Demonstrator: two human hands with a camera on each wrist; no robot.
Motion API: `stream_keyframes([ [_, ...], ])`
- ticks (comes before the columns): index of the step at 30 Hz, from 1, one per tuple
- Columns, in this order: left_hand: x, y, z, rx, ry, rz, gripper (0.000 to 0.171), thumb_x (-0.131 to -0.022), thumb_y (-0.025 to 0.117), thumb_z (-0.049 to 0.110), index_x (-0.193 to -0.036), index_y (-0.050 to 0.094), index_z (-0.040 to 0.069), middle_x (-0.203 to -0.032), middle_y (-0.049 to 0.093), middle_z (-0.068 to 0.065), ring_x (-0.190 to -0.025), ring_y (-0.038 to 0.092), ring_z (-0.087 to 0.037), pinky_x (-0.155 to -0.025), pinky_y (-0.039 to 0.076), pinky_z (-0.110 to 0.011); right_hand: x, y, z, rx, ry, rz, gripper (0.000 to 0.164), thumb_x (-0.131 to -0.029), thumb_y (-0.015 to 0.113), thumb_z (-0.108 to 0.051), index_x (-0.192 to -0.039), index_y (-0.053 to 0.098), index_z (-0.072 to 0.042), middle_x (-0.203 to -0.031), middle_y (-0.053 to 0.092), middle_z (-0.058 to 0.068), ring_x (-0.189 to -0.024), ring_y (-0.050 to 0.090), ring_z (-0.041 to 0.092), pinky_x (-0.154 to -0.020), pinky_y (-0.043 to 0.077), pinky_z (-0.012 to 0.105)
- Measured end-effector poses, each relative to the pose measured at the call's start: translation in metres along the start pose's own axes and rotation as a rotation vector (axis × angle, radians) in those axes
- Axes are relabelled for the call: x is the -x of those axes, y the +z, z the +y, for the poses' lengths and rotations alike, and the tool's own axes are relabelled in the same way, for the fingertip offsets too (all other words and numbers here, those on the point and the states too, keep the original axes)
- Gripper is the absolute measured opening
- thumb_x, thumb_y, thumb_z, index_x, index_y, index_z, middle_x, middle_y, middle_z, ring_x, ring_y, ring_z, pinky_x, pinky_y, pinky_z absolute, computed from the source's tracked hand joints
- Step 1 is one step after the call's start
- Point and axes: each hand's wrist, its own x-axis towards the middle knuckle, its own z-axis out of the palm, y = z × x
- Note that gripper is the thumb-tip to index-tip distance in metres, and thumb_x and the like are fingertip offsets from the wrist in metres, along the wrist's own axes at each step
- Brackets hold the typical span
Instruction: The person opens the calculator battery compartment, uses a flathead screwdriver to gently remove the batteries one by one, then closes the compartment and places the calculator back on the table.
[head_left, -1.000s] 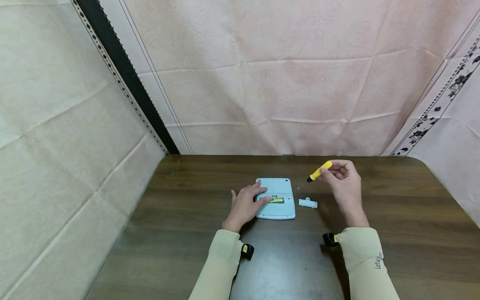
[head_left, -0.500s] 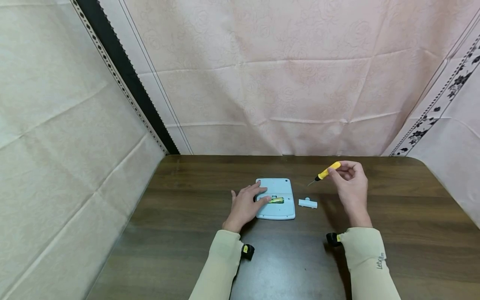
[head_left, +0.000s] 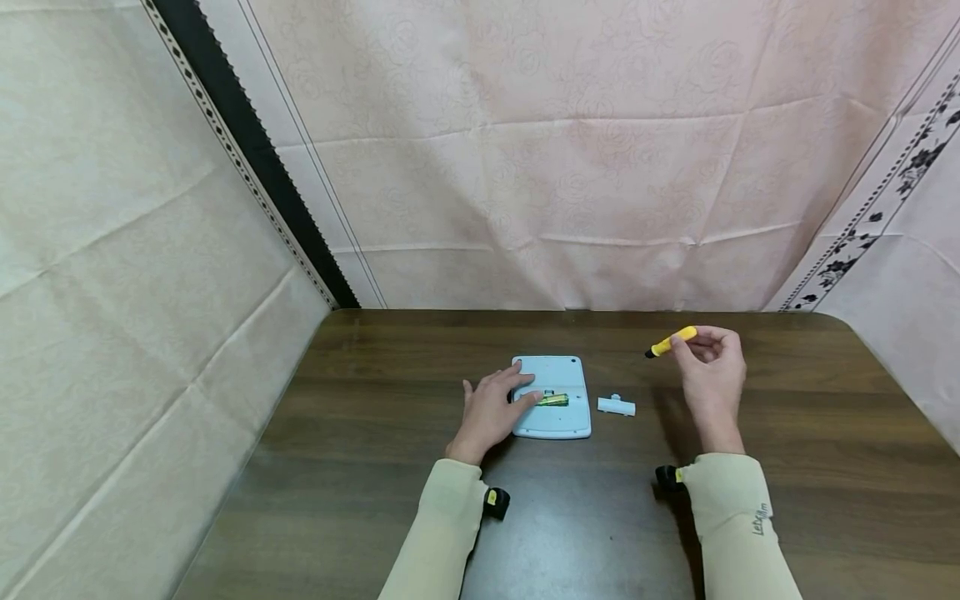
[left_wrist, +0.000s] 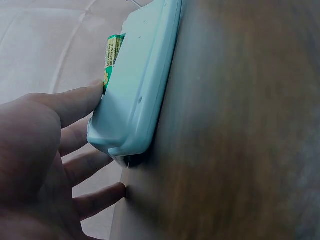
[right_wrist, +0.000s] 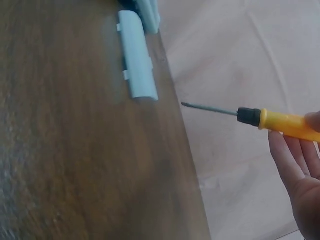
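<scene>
A light-blue flat device (head_left: 555,423), its back up and calculator-like, lies on the table with a green battery (head_left: 554,401) in its open compartment. My left hand (head_left: 491,417) rests on the device's left side with extended fingers. Its thumb touches near the battery (left_wrist: 112,55), as the left wrist view shows. Above the table at right, my right hand (head_left: 712,379) pinches the yellow handle of a screwdriver (head_left: 672,342). In the right wrist view the screwdriver's metal shaft (right_wrist: 210,108) points away from the hand. Between hand and device lies the loose battery cover (head_left: 616,406), tabs on its edges.
The brown wooden table (head_left: 375,467) ends at a back edge against a pale patterned cloth (head_left: 600,167). Another cloth (head_left: 150,292) hangs along the left side.
My right hand has moved to the right with the screwdriver, away from the device. The left hand, device and cover stay in place.
</scene>
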Motion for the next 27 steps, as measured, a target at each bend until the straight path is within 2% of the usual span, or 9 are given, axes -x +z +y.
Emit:
stream_keyframes([
  [6,0.0002,0.0002,0.0007,0.005,-0.001,0.001,0.043,-0.105,0.068,0.042,-0.141,0.071,0.019,-0.162,0.050,-0.002,-0.151,0.041,-0.036,-0.118,0.004,-0.079,-0.0023,-0.0002,0.0048,0.056,-0.012,0.063,0.027,-0.097,0.076,-0.004,-0.115,0.057,-0.010,-0.106,0.061,-0.002,-0.095,0.064,0.004,-0.080,0.054,0.011],
  [16,0.0001,0.0002,0.0010,0.007,-0.006,-0.002,0.044,-0.105,0.068,0.043,-0.143,0.071,0.020,-0.162,0.049,-0.001,-0.151,0.040,-0.036,-0.119,0.003,-0.078,-0.0002,0.0004,0.0080,0.189,-0.024,0.105,0.027,-0.098,0.076,-0.011,-0.116,0.058,-0.009,-0.106,0.062,-0.004,-0.094,0.064,0.002,-0.081,0.052,0.012],
  [23,-0.0011,0.0002,0.0006,0.007,-0.007,-0.001,0.044,-0.105,0.068,0.043,-0.142,0.071,0.020,-0.162,0.049,-0.001,-0.151,0.040,-0.036,-0.119,0.003,-0.078,0.0002,-0.0024,0.0062,0.351,-0.072,0.066,0.035,-0.098,0.073,-0.011,-0.130,0.063,0.001,-0.114,0.065,0.007,-0.093,0.063,0.002,-0.082,0.051,0.011],
  [27,-0.0005,0.0001,0.0000,0.007,-0.008,-0.002,0.044,-0.105,0.068,0.043,-0.142,0.071,0.020,-0.162,0.049,0.000,-0.151,0.040,-0.037,-0.119,0.003,-0.078,0.0000,-0.0048,0.0031,0.440,-0.092,0.038,0.035,-0.098,0.071,-0.009,-0.131,0.064,0.002,-0.120,0.064,0.014,-0.099,0.065,0.010,-0.080,0.049,0.009],
])
